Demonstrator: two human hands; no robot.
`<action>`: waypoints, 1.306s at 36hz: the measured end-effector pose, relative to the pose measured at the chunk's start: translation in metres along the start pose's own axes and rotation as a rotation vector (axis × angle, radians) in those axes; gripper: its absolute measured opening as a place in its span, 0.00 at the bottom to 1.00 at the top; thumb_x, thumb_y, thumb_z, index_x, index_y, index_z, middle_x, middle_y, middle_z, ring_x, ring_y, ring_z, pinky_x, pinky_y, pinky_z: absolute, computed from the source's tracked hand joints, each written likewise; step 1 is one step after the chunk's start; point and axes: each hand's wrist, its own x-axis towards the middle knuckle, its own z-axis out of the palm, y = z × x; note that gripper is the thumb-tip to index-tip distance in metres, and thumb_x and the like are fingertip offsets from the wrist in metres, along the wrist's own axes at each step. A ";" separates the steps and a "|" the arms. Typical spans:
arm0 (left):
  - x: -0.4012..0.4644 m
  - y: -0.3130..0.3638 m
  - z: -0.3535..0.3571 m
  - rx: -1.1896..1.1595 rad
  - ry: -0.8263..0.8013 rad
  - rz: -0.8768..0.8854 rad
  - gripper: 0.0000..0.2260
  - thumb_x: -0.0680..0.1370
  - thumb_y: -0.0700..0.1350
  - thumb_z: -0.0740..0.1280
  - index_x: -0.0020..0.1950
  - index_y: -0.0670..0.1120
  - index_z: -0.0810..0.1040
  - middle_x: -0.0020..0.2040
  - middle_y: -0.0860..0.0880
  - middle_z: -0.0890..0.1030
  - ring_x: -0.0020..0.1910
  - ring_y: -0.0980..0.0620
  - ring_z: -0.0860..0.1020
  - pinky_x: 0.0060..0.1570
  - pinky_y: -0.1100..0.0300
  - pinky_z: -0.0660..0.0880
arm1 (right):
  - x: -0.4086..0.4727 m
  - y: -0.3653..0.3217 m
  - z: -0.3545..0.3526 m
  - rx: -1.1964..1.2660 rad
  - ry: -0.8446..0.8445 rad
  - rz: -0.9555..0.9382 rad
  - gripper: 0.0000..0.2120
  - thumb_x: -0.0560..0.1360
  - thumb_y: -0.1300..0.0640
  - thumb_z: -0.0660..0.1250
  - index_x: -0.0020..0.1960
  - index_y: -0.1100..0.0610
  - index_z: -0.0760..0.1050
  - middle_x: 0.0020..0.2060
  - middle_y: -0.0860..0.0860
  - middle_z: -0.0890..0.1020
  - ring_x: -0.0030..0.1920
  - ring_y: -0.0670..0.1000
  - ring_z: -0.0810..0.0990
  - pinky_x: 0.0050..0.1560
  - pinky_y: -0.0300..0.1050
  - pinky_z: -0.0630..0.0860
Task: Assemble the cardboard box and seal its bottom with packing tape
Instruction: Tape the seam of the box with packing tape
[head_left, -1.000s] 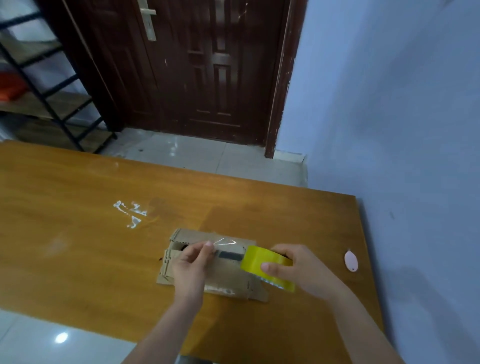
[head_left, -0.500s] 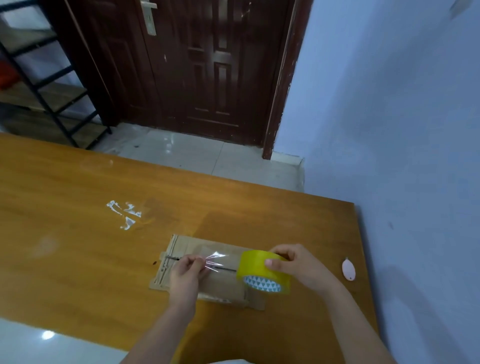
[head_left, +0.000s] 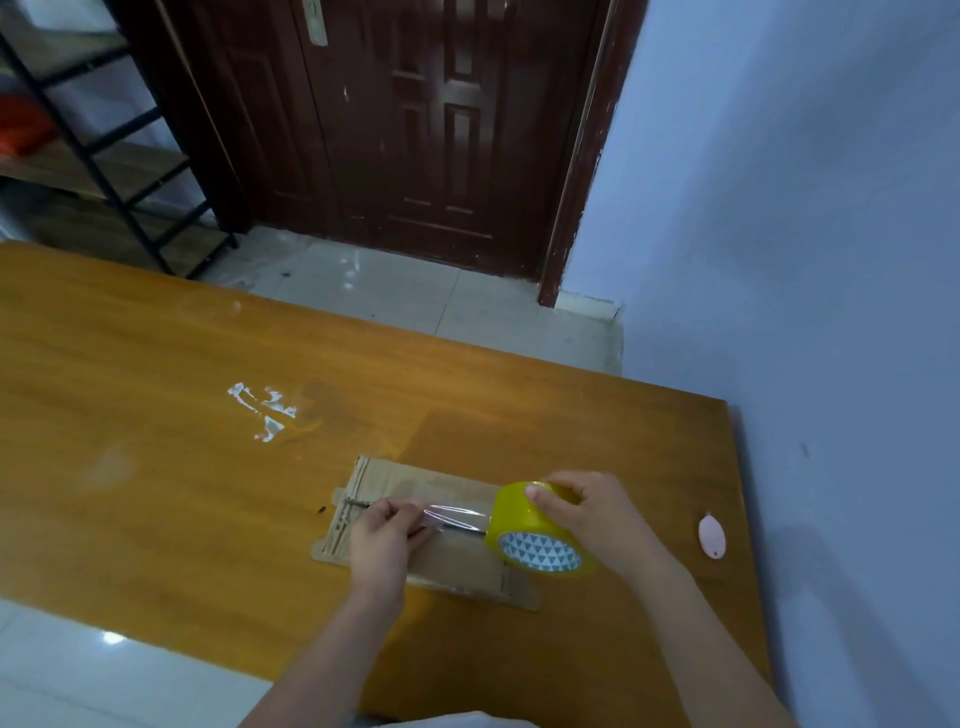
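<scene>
Lying flat on the wooden table (head_left: 156, 467), cardboard box (head_left: 415, 480); left hand (head_left: 382, 540) pinching the tape end down onto the seam; right hand (head_left: 592, 512) gripping the tape roll (head_left: 535, 527), now dragged further right than before; stretching a longer strip, sealing progressing.

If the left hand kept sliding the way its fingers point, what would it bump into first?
Probably the tape roll. The left hand points right along the stretched tape over the box, though depth is unclear.

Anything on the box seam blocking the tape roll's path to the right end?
Nothing visible does. The tape roll in the right hand sits over the cardboard box; the left hand pins the strip behind it.
</scene>
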 end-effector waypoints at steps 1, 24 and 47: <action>0.000 0.000 0.002 0.006 0.012 0.004 0.10 0.78 0.33 0.63 0.37 0.38 0.74 0.38 0.40 0.78 0.38 0.48 0.80 0.38 0.63 0.80 | 0.000 0.000 0.000 -0.020 0.000 0.000 0.13 0.73 0.39 0.65 0.33 0.43 0.76 0.28 0.47 0.76 0.29 0.43 0.71 0.33 0.44 0.66; 0.004 0.006 0.009 -0.034 0.032 -0.056 0.06 0.79 0.34 0.62 0.44 0.36 0.76 0.40 0.42 0.82 0.39 0.46 0.82 0.41 0.58 0.81 | -0.008 -0.011 -0.025 -0.431 -0.127 0.110 0.22 0.74 0.36 0.60 0.34 0.52 0.75 0.25 0.49 0.73 0.23 0.45 0.68 0.24 0.38 0.61; -0.009 0.008 -0.029 -0.133 -0.084 0.154 0.04 0.76 0.35 0.66 0.42 0.39 0.78 0.43 0.43 0.85 0.45 0.48 0.84 0.43 0.62 0.81 | -0.013 0.012 -0.045 -0.043 -0.399 0.063 0.06 0.72 0.49 0.71 0.48 0.50 0.80 0.43 0.51 0.81 0.44 0.48 0.78 0.44 0.38 0.72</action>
